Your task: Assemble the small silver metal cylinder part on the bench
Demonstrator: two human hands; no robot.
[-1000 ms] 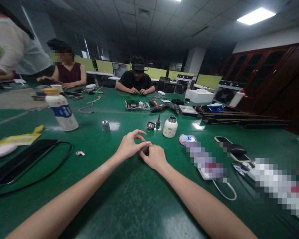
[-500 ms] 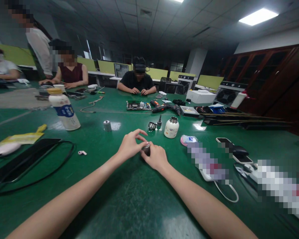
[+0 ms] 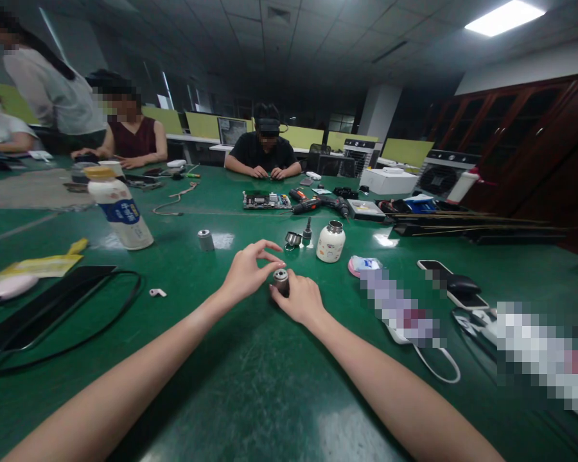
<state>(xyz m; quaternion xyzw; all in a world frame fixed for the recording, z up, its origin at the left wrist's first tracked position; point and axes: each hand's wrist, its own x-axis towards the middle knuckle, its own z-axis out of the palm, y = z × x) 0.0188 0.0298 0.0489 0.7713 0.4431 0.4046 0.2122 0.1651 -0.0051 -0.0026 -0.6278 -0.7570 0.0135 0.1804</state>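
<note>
My right hand [image 3: 304, 295] is closed around a small metal cylinder [image 3: 280, 277], which stands upright on the green table [image 3: 250, 378]. The cylinder's round top shows, with a dark centre; its lower side is partly behind my fingers. Just left of it hovers my left hand [image 3: 247, 273], thumb and fingers apart and holding nothing, the thumb tip close to the cylinder's top. Farther off stand a grey cylinder [image 3: 205, 240], a shiny metal cap-like piece [image 3: 293, 240], a dark pointed part [image 3: 307, 229] and a white bottle [image 3: 331, 244] with an uncovered mouth.
Left: a drink bottle [image 3: 120, 212], a tablet [image 3: 52, 314] with a black cable, and an earbud [image 3: 157, 292]. Right: a phone [image 3: 431, 273] and a black mouse [image 3: 463, 287]. Ahead lie a circuit board [image 3: 266, 201] and power drills [image 3: 313, 204]. Across the table a co-worker [image 3: 264, 154] sits.
My left hand has lifted slightly up and away from the cylinder, uncovering its top. My right hand keeps its hold. At the left, the standing person has moved further left.
</note>
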